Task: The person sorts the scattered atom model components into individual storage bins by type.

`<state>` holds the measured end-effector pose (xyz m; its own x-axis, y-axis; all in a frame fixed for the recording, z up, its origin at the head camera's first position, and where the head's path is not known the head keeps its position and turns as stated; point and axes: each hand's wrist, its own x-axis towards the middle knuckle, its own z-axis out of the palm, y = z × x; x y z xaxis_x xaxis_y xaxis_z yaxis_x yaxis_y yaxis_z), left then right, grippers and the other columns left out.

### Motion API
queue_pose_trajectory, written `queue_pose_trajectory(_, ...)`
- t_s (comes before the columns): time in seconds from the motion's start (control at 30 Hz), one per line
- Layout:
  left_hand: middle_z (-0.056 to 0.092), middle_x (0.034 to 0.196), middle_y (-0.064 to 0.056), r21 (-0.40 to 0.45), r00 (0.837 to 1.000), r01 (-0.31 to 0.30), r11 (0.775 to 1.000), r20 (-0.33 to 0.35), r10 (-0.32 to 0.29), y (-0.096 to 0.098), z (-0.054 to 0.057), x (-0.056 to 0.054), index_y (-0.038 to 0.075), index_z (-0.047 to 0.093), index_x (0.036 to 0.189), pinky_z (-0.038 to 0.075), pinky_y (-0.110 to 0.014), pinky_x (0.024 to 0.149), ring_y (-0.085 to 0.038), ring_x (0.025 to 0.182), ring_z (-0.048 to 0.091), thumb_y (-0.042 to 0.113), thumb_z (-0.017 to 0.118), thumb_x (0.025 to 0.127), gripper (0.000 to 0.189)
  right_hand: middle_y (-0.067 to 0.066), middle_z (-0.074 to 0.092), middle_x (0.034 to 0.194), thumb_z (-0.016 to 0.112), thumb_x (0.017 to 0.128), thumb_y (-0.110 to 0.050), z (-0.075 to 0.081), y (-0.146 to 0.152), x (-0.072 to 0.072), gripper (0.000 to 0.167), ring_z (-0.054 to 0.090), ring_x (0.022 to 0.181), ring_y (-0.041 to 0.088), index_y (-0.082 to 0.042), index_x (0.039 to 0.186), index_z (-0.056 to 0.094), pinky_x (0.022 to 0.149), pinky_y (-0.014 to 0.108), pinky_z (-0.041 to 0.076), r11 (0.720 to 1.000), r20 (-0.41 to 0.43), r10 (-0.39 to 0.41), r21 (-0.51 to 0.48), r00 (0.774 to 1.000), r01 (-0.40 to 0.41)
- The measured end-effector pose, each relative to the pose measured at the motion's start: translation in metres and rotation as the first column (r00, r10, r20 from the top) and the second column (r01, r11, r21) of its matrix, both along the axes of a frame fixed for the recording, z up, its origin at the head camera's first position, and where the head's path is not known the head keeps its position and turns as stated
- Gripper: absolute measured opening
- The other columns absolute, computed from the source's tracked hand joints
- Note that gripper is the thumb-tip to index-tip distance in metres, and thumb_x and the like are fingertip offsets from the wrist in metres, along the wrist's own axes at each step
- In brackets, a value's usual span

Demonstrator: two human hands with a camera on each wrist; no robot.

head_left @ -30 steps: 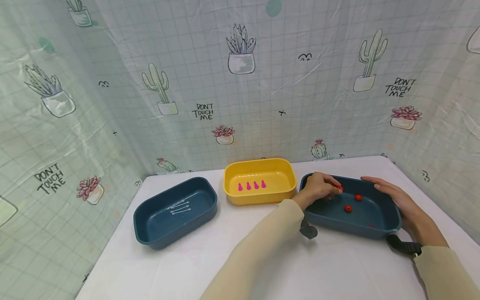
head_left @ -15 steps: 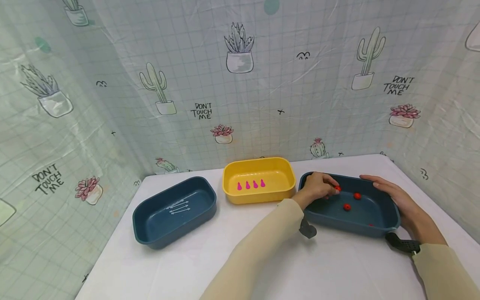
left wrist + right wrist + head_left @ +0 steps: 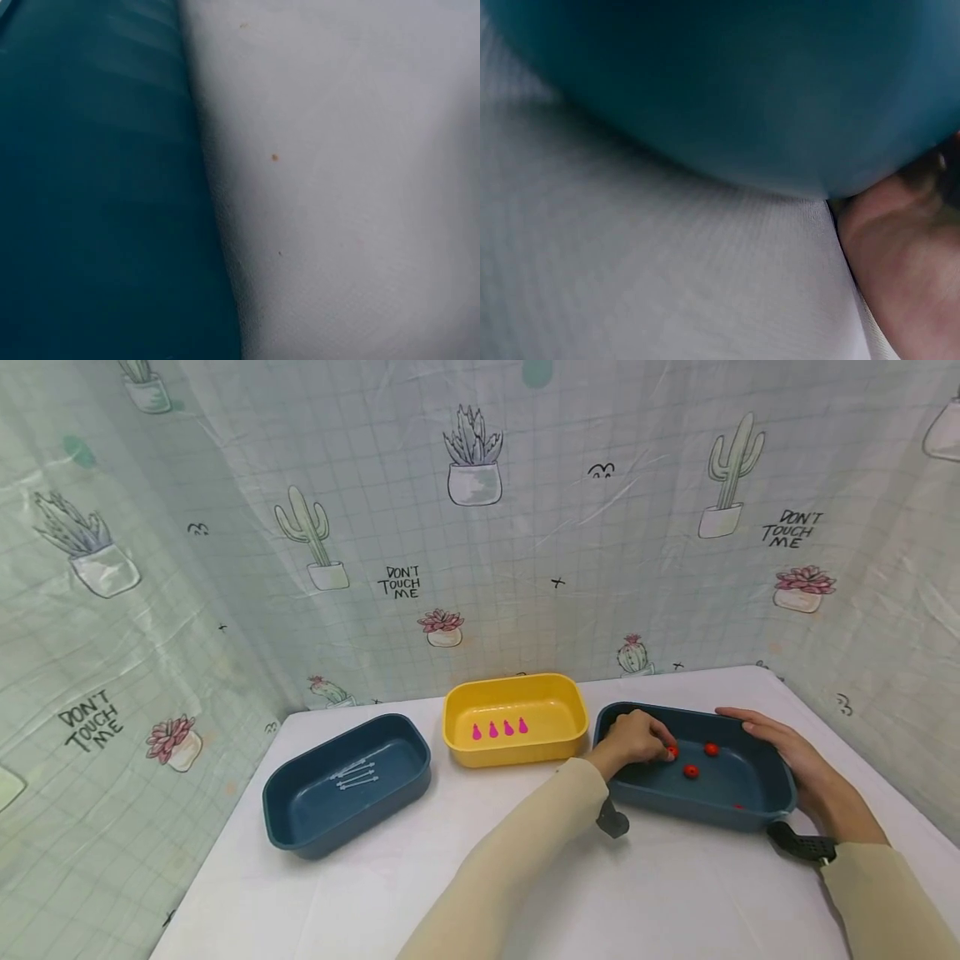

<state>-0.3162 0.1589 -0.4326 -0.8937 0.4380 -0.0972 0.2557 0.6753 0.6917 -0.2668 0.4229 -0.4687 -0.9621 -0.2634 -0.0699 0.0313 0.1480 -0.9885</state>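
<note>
In the head view my left hand (image 3: 637,737) reaches into the right-hand dark blue bin (image 3: 690,802), its fingertips pinching a small red bead (image 3: 672,752) low over the bin's floor. Two more red beads, a far one (image 3: 711,749) and a near one (image 3: 691,771), lie to the right of those fingers. By the front wall a sliver of red (image 3: 739,807) shows, mostly hidden. My right hand (image 3: 798,756) rests against the bin's right end, fingers extended along the back corner. Both wrist views show mainly the bin's outer wall; part of the right hand (image 3: 904,247) appears beside it.
A yellow bin (image 3: 517,753) at the back middle holds several pink pieces (image 3: 508,727) in a row. At left, another dark blue bin (image 3: 352,814) contains several thin grey rods (image 3: 358,782). White cloth (image 3: 360,893) covers the table; a printed curtain (image 3: 480,552) hangs behind.
The left hand has lowered slightly, bringing the pinched red bead down toward the bin's floor. The right hand keeps its place on the bin, and the head view has shifted a little.
</note>
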Motion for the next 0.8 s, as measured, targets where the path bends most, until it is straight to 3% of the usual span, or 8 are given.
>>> queue_pose_trajectory(0.27, 0.066, 0.071, 0.009, 0.015, 1.0, 0.007, 1.0, 0.013, -0.008, -0.002, -0.001, 0.0, 0.019, 0.082, 0.097, 0.051, -0.02, 0.055, -0.01, 0.058, 0.059, 0.019, 0.085, 0.085, 0.013, -0.035, 0.048, 0.133, 0.037, 0.113, -0.036, 0.0, -0.001, -0.002, 0.052, 0.054, 0.115, -0.016, -0.023, 0.163, 0.032, 0.089, 0.016, 0.054, 0.999, 0.024, 0.004, -0.04, 1.0, -0.003)
queue_pose_trajectory(0.47, 0.072, 0.074, 0.007, 0.11, 0.998, 0.03, 0.994, 0.051, -0.036, -0.004, 0.004, -0.001, 0.016, 0.082, 0.1, 0.054, -0.02, 0.057, -0.011, 0.062, 0.064, 0.013, 0.083, 0.086, 0.015, -0.034, 0.049, 0.132, 0.037, 0.113, -0.033, 0.001, 0.0, -0.003, 0.048, 0.056, 0.113, -0.013, -0.027, 0.161, 0.037, 0.087, 0.018, 0.055, 0.997, 0.026, 0.01, -0.081, 1.0, -0.008)
queue_pose_trajectory(0.67, 0.077, 0.081, 0.004, 0.199, 0.996, 0.021, 0.98, 0.081, -0.038, -0.006, 0.01, 0.001, 0.014, 0.081, 0.104, 0.056, -0.021, 0.059, -0.012, 0.064, 0.066, 0.011, 0.08, 0.088, 0.016, -0.032, 0.043, 0.138, 0.036, 0.113, -0.04, 0.002, -0.002, -0.003, 0.052, 0.052, 0.112, -0.016, -0.027, 0.163, 0.032, 0.088, 0.015, 0.053, 1.0, 0.026, -0.012, -0.001, 1.0, 0.012)
queue_pose_trajectory(0.8, 0.077, 0.084, 0.003, 0.284, 0.99, 0.047, 0.958, 0.113, -0.082, -0.011, 0.019, 0.005, 0.011, 0.08, 0.108, 0.059, -0.024, 0.064, -0.015, 0.07, 0.069, 0.013, 0.079, 0.09, 0.018, -0.029, 0.038, 0.144, 0.034, 0.112, -0.043, 0.002, -0.001, -0.002, 0.054, 0.05, 0.112, -0.016, -0.027, 0.164, 0.029, 0.088, 0.012, 0.05, 0.999, 0.021, -0.019, 0.03, 1.0, 0.018)
